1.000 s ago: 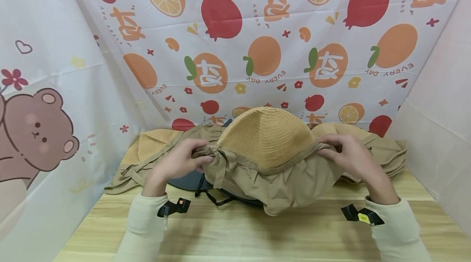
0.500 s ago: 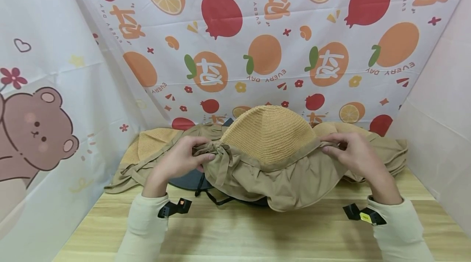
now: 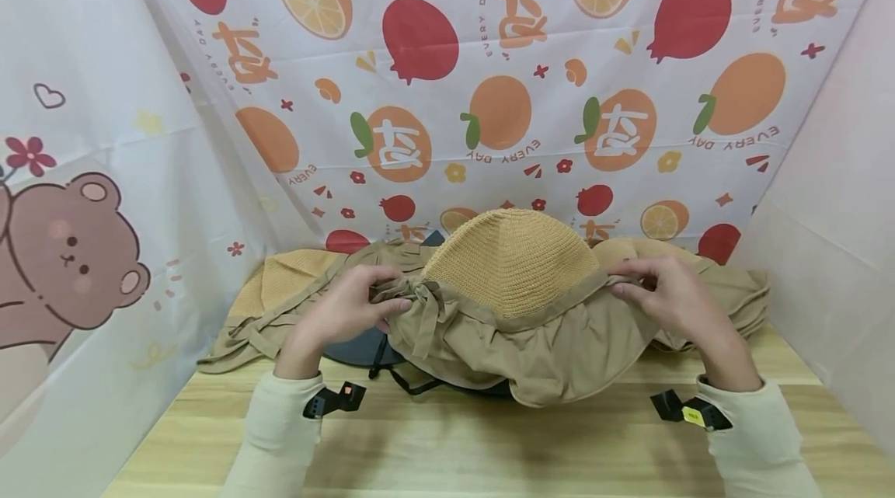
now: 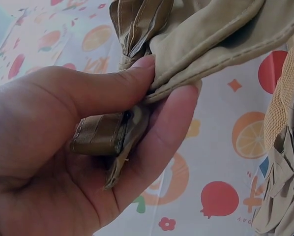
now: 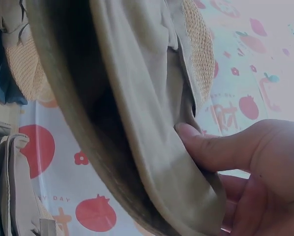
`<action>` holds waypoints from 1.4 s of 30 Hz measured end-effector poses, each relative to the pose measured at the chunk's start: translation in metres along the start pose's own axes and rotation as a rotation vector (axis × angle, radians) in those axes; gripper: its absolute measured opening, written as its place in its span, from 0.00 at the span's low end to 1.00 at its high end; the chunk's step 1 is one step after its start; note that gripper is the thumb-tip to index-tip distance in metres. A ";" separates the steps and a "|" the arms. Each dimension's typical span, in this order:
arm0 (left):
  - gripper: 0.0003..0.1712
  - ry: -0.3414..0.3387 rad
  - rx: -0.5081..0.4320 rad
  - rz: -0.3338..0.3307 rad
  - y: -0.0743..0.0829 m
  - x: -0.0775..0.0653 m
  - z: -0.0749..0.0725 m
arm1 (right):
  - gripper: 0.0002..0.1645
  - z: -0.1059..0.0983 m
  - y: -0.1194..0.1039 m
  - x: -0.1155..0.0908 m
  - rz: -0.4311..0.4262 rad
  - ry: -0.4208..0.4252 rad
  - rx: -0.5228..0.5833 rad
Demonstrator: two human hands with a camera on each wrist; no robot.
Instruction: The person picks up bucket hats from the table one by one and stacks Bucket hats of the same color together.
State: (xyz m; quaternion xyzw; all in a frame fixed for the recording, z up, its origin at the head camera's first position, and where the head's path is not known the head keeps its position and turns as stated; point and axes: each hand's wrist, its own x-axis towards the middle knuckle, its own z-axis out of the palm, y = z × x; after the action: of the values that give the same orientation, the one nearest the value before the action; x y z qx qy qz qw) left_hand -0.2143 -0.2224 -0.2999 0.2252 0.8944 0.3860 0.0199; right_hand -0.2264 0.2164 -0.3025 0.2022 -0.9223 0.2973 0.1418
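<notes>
A sun hat (image 3: 513, 265) with a woven straw-coloured crown and a ruffled khaki cloth brim hangs between my two hands in the head view. My left hand (image 3: 353, 302) pinches the brim's left side, right beside a tied cloth bow (image 3: 425, 315). In the left wrist view, thumb and forefinger grip the khaki fabric (image 4: 196, 54) with a strap end in the palm. On the other side, my right hand (image 3: 667, 292) pinches the brim's edge. Its thumb presses on the cloth (image 5: 157, 113) in the right wrist view, and the other fingers are partly hidden behind it.
Behind the held hat, more straw and khaki hats lie at the left (image 3: 290, 280) and right (image 3: 734, 296). A dark blue hat (image 3: 360, 349) with a black cord (image 3: 412, 385) sits underneath on the wooden table (image 3: 433, 451). A fruit-print curtain (image 3: 499, 113) closes off the back.
Over the last second the hat's crown has shifted slightly right and its brim has swung a little. Both hands keep their pinch. The head view has tilted slightly.
</notes>
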 end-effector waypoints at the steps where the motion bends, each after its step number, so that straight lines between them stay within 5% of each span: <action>1: 0.09 -0.001 -0.003 0.002 0.000 0.000 0.000 | 0.12 0.000 0.000 0.000 -0.001 -0.002 0.000; 18: 0.06 -0.021 0.000 0.015 0.000 0.002 0.002 | 0.12 0.002 0.000 -0.002 0.009 -0.014 -0.027; 24: 0.17 -0.017 -0.023 0.015 0.003 0.007 0.008 | 0.13 0.001 0.006 -0.003 0.032 -0.012 -0.022; 34: 0.20 -0.014 0.010 0.087 0.016 0.029 0.023 | 0.12 -0.010 0.028 -0.009 0.010 0.094 -0.046; 42: 0.20 -0.047 0.004 0.098 0.026 0.048 0.029 | 0.12 -0.023 0.040 -0.007 0.042 0.091 -0.097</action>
State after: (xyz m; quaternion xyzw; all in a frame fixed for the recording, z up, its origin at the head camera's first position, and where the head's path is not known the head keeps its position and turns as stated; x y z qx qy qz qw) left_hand -0.2410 -0.1671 -0.2956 0.2779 0.8824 0.3791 0.0216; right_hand -0.2352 0.2616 -0.3066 0.1617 -0.9323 0.2640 0.1870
